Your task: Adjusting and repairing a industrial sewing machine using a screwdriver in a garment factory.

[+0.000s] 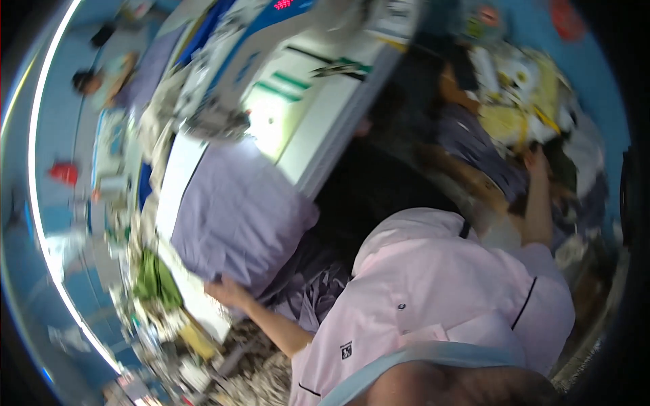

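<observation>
The picture is tilted and blurred. A lavender cloth [237, 216] lies over the edge of a white sewing table [318, 128] and hangs down in folds. My left hand [227, 292] grips its lower edge, fingers tucked at the cloth's rim. My right arm stretches out far to the right. My right hand [538, 161] reaches up against a heap of yellow and white fabric [521, 101]. Blur hides whether its fingers hold anything. My pink shirt [440, 291] fills the lower middle.
A white sewing machine [223, 88] stands at the back of the table. Green cloth [156, 281] and scraps lie on the floor at lower left. A person in purple [474, 142] sits at right near the heap. Another person [101, 81] is far off at upper left.
</observation>
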{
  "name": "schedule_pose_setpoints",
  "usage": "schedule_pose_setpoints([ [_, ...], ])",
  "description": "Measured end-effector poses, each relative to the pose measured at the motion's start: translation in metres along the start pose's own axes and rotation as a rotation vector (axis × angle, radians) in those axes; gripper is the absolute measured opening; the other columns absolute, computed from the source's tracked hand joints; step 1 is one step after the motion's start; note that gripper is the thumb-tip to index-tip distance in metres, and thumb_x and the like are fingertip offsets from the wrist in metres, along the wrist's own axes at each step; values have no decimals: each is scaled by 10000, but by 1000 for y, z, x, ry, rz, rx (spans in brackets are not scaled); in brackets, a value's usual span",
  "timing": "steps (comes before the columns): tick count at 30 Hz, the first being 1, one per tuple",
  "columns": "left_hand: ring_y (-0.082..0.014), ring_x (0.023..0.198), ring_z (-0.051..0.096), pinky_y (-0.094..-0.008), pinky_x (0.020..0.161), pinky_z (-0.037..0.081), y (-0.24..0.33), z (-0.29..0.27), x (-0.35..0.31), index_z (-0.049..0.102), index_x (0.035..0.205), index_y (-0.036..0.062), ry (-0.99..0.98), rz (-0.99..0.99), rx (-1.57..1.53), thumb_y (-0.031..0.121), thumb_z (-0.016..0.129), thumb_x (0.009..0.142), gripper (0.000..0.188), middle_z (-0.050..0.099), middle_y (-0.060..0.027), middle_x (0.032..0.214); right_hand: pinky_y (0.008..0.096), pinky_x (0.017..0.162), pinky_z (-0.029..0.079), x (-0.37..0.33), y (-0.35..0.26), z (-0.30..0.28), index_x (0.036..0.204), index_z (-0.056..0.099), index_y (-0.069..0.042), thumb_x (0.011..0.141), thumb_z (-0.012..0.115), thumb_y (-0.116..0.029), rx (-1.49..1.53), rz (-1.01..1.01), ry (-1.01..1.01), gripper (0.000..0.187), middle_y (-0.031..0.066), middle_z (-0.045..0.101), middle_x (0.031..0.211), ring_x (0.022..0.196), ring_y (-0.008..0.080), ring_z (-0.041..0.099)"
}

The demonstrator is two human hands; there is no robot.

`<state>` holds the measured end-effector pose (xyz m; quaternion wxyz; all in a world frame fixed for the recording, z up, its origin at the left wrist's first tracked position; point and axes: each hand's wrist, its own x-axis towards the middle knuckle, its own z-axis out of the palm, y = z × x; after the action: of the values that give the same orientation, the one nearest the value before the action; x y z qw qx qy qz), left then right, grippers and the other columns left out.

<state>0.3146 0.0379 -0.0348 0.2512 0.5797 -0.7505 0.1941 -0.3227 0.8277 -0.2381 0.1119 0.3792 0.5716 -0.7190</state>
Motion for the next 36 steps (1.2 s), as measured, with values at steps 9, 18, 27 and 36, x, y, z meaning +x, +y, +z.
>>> schedule_pose_setpoints([
  [9,-325,1024,537,-399,883,419,55,-11,22,612,1043,-7,65,22,-216,76,532,838,234,594,-169,1075,261,612,518,36,-15,-8,994,555,-52,874,586,-379,175,95,-90,350,85,587,837,666,165,573],
  [18,-193,725,635,-269,654,500,291,-18,113,628,992,-13,-45,225,-1187,36,621,817,182,648,-117,907,315,764,529,-279,95,125,1062,540,-43,867,612,-206,443,438,-570,264,85,607,1007,868,182,601],
  [27,-178,642,609,-266,585,483,320,-2,145,637,945,1,23,239,-1334,7,622,793,153,639,-98,841,347,806,487,-416,73,222,1013,463,-106,829,667,-225,-185,128,-1225,299,84,591,950,902,199,573],
  [36,-249,619,597,-333,561,475,331,3,138,639,901,14,165,206,-1203,11,606,779,126,626,-112,789,279,578,407,-442,71,304,953,466,-86,886,578,-186,-206,151,-1402,165,12,393,619,588,141,421],
])
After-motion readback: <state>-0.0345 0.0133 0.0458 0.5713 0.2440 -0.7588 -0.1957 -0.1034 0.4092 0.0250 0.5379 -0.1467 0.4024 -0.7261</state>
